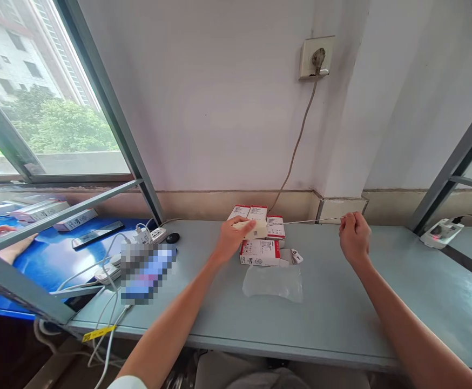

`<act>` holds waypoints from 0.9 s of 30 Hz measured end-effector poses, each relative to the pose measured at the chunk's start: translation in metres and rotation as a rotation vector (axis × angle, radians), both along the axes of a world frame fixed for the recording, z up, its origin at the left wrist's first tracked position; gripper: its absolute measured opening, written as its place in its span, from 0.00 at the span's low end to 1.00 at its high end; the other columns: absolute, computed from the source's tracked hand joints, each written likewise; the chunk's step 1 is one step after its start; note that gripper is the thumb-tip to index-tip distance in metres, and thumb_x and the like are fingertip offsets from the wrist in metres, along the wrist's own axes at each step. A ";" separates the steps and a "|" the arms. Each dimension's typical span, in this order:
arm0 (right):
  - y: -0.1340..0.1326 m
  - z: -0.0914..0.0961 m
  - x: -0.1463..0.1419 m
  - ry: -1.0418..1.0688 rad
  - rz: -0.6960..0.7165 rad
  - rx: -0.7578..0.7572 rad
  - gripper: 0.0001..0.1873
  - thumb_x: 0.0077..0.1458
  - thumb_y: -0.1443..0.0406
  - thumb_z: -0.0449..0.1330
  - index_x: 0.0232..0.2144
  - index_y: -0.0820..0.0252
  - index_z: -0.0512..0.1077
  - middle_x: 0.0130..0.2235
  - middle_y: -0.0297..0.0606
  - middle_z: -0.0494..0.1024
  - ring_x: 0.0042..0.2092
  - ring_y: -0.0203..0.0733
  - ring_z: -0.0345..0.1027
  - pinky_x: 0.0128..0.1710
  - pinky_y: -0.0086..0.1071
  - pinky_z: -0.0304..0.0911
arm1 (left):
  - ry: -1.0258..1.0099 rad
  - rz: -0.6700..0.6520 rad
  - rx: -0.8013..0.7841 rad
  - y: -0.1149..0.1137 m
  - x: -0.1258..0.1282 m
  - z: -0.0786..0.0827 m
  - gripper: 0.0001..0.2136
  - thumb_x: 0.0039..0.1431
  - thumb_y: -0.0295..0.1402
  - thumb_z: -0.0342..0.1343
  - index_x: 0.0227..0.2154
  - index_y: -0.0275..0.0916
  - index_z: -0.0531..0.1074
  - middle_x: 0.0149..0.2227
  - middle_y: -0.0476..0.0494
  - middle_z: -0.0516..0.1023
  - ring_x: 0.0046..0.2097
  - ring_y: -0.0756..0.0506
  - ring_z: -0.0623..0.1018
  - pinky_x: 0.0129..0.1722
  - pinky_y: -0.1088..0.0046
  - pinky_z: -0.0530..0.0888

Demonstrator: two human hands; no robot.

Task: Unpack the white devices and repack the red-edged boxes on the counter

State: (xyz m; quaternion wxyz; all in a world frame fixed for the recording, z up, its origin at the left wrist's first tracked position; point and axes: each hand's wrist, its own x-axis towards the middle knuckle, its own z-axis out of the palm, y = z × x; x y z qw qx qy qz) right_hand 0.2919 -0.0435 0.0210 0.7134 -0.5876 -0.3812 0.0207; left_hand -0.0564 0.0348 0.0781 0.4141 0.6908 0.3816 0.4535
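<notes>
My left hand (238,231) is closed around a cream-coloured, box-like item (259,229) with small markings, held above several white-and-red cartons (260,252). A thin white strand (311,221) stretches almost level from near this item to my right hand (355,235). My right hand is a fist raised over the desk, gripping the strand's end. The strand's exact kind is unclear, and its left end is not plainly visible. Just in front of the cartons lies a clear plastic sheet or bag (273,283). Beside the cartons is a small white plug-like piece (296,256).
The grey desk (333,313) has metal frame posts at both sides. Left are a black mouse (173,237), power strips with loose cables (110,270) and a pixelated patch. Another person's hand (5,237) rests over a blue surface. A power strip (441,233) sits right.
</notes>
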 end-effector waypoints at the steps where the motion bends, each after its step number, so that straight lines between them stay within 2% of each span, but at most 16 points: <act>1: -0.001 0.000 -0.001 -0.031 -0.045 -0.020 0.28 0.71 0.40 0.51 0.28 0.52 0.61 0.24 0.29 0.66 0.25 0.37 0.58 0.27 0.34 0.53 | -0.044 -0.014 -0.050 -0.001 0.001 0.000 0.26 0.58 0.61 0.68 0.33 0.39 0.79 0.27 0.49 0.79 0.23 0.51 0.73 0.20 0.75 0.66; 4: -0.004 0.001 -0.006 -0.159 -0.169 -0.031 0.29 0.72 0.39 0.47 0.30 0.53 0.62 0.27 0.32 0.68 0.28 0.39 0.60 0.32 0.36 0.54 | -0.141 -0.031 -0.111 -0.003 0.004 0.001 0.30 0.58 0.65 0.65 0.27 0.39 0.72 0.21 0.49 0.75 0.18 0.52 0.67 0.15 0.76 0.59; 7: -0.004 0.002 -0.011 -0.222 -0.213 0.007 0.30 0.73 0.38 0.44 0.32 0.53 0.62 0.29 0.34 0.70 0.30 0.40 0.61 0.35 0.37 0.54 | -0.194 0.007 -0.147 -0.004 0.006 0.002 0.32 0.55 0.68 0.65 0.26 0.39 0.70 0.19 0.48 0.72 0.17 0.52 0.67 0.14 0.77 0.56; 10: -0.003 0.000 -0.013 -0.235 -0.190 0.010 0.30 0.73 0.38 0.44 0.33 0.53 0.62 0.30 0.34 0.70 0.30 0.41 0.61 0.35 0.36 0.54 | -0.245 0.085 -0.193 -0.002 0.006 0.001 0.31 0.52 0.67 0.67 0.27 0.39 0.70 0.20 0.50 0.72 0.19 0.51 0.70 0.15 0.78 0.61; 13: -0.001 -0.005 -0.014 -0.259 -0.163 0.006 0.30 0.74 0.38 0.43 0.34 0.52 0.62 0.30 0.34 0.69 0.31 0.41 0.62 0.35 0.36 0.55 | -0.277 0.137 -0.167 0.003 0.006 -0.004 0.31 0.52 0.65 0.68 0.26 0.40 0.69 0.21 0.51 0.72 0.22 0.50 0.72 0.18 0.77 0.66; 16: 0.000 -0.011 -0.015 -0.276 -0.150 -0.014 0.30 0.74 0.37 0.42 0.36 0.53 0.63 0.31 0.34 0.70 0.30 0.41 0.62 0.35 0.36 0.56 | -0.261 0.141 -0.036 0.007 0.001 -0.011 0.30 0.58 0.65 0.64 0.28 0.39 0.72 0.24 0.49 0.73 0.24 0.50 0.72 0.21 0.76 0.69; 20: 0.003 -0.019 -0.021 -0.229 -0.120 -0.031 0.32 0.73 0.36 0.42 0.37 0.53 0.64 0.31 0.33 0.70 0.29 0.41 0.60 0.34 0.36 0.56 | -0.097 0.190 0.273 0.006 -0.010 -0.012 0.29 0.68 0.63 0.55 0.27 0.40 0.71 0.26 0.48 0.75 0.28 0.49 0.74 0.26 0.75 0.70; 21: 0.004 -0.020 -0.022 -0.211 -0.113 -0.031 0.32 0.73 0.35 0.42 0.37 0.53 0.64 0.31 0.33 0.70 0.29 0.41 0.60 0.34 0.36 0.56 | -0.036 0.209 0.352 0.005 -0.014 -0.011 0.28 0.69 0.62 0.55 0.28 0.40 0.72 0.27 0.48 0.76 0.29 0.48 0.74 0.28 0.74 0.70; 24: 0.006 -0.022 -0.027 -0.160 -0.096 -0.037 0.32 0.72 0.34 0.43 0.37 0.53 0.64 0.30 0.32 0.69 0.30 0.41 0.60 0.35 0.37 0.56 | 0.056 0.213 0.458 0.007 -0.023 -0.012 0.23 0.68 0.59 0.58 0.34 0.41 0.76 0.31 0.48 0.82 0.32 0.47 0.79 0.32 0.72 0.73; 27: 0.006 -0.023 -0.029 -0.109 -0.103 -0.038 0.31 0.72 0.35 0.44 0.37 0.53 0.64 0.30 0.31 0.68 0.30 0.42 0.61 0.35 0.37 0.57 | 0.189 0.212 0.611 0.015 -0.029 -0.018 0.22 0.66 0.60 0.60 0.38 0.43 0.78 0.34 0.47 0.85 0.31 0.46 0.81 0.34 0.71 0.76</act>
